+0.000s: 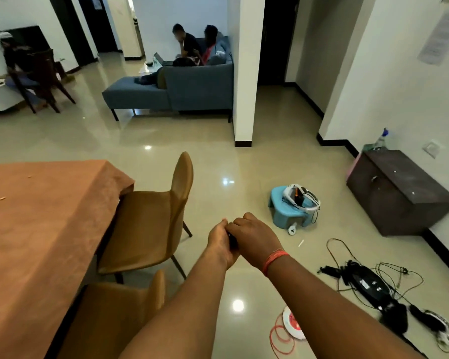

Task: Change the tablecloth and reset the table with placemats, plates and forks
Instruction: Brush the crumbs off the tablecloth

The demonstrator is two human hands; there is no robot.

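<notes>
An orange-brown tablecloth point(36, 229) covers the table at the left, with a few small crumbs on it. No placemats, plates or forks are in view. My two hands meet in front of me over the floor, right of the table. My left hand point(222, 243) and my right hand point(253, 239) are both curled round a small dark object point(232, 239) held between them; what it is cannot be told. An orange thread band sits on my right wrist.
Two tan chairs point(151, 224) stand tucked at the table's right side. On the floor lie a blue stool with a headset point(292, 206), tangled black cables point(368, 283) and a red cord point(280, 338). A dark cabinet point(399, 193) lines the right wall. People sit on a sofa point(187, 86) behind.
</notes>
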